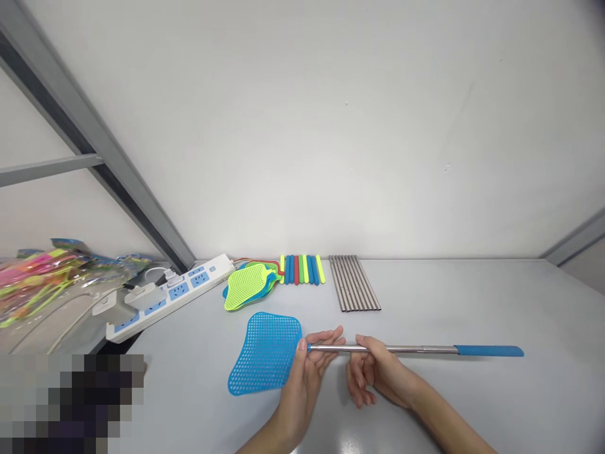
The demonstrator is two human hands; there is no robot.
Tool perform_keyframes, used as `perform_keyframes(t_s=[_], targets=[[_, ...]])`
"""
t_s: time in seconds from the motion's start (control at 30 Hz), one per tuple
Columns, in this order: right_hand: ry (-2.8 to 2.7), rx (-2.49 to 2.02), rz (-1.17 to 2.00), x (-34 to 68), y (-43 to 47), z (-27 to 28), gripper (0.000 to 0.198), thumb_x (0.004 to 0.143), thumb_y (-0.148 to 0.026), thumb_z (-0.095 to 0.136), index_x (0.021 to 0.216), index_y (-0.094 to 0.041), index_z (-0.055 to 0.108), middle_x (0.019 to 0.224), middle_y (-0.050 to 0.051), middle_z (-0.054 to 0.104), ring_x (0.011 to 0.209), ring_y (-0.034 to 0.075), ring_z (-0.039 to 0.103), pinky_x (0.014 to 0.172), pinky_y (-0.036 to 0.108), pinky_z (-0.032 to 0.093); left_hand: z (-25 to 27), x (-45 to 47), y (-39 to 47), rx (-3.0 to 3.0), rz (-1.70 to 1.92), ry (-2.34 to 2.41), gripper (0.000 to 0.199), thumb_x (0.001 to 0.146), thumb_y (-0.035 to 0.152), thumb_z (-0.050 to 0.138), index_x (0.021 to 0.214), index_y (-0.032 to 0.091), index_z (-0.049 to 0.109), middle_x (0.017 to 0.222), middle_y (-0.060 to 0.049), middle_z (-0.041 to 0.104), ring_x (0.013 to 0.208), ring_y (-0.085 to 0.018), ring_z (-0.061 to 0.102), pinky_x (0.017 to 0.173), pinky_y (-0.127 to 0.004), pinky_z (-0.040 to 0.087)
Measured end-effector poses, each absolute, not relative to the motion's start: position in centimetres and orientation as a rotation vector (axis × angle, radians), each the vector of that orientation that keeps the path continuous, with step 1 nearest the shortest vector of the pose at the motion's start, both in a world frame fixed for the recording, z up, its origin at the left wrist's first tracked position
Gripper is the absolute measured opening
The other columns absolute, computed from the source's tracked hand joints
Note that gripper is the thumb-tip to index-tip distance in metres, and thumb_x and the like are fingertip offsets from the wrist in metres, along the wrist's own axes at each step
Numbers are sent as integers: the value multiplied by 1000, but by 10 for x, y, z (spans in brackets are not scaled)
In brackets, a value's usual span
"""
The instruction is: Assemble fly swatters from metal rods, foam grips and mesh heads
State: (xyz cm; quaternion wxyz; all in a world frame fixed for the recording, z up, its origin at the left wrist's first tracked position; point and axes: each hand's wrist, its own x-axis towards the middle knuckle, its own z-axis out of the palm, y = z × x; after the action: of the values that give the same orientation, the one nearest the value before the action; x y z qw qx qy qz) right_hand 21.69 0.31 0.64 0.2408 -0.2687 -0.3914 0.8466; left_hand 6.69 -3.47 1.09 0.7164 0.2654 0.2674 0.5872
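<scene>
Now the left hand (302, 376) pinches the blue swatter (267, 353) where it meets its metal stick (413, 349); the right hand (379, 371) pinches the stick, over the desk (477, 302). Best keep it straight.

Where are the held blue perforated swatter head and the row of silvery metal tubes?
Held blue perforated swatter head (266, 354): head view, central mesh.
Row of silvery metal tubes (354, 282): head view, middle of the row.

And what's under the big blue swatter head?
Under the blue swatter head, pale grey tabletop shows through its holes. Whatever lies beneath its solid bits is covered, so can't be seen.
</scene>
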Motion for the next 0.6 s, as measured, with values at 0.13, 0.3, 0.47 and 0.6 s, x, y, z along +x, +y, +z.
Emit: perform_keyframes(t_s=[0.13, 0.3, 0.47, 0.6], targets=[[-1061, -716, 2328, 215, 2, 7, 53, 79, -43, 19, 47, -13, 48, 45, 9, 57, 36, 11, 48, 34, 20, 25, 12, 69, -37, 624, 1308, 623, 42, 87, 34, 19, 97, 13, 53, 112, -11, 53, 109, -23, 42, 98, -40, 19], [-1066, -662, 2326, 212, 1, 5, 53, 79, -44, 19, 47, -13, 47, 47, 10, 58, 35, 11, 47, 34, 21, 26, 13, 71, -39, 629, 1287, 645, 41, 86, 35, 21, 100, 14, 53, 113, -11, 53, 109, -22, 43, 97, -40, 21], [-1058, -620, 2333, 209, 0, 3, 52, 79, -45, 20, 47, -13, 47, 47, 9, 58, 36, 11, 48, 34, 20, 27, 13, 71, -39, 644, 1273, 652, 41, 86, 36, 21, 102, 14, 52, 112, -11, 53, 107, -23, 44, 96, -41, 23], [-1040, -593, 2332, 207, -1, 0, 52, 78, -45, 21, 47, -12, 46, 48, 10, 59, 37, 11, 49, 34, 20, 27, 14, 71, -41, 647, 1257, 655, 41, 86, 37, 21, 100, 14, 53, 113, -11, 52, 107, -23, 44, 95, -40, 24]])
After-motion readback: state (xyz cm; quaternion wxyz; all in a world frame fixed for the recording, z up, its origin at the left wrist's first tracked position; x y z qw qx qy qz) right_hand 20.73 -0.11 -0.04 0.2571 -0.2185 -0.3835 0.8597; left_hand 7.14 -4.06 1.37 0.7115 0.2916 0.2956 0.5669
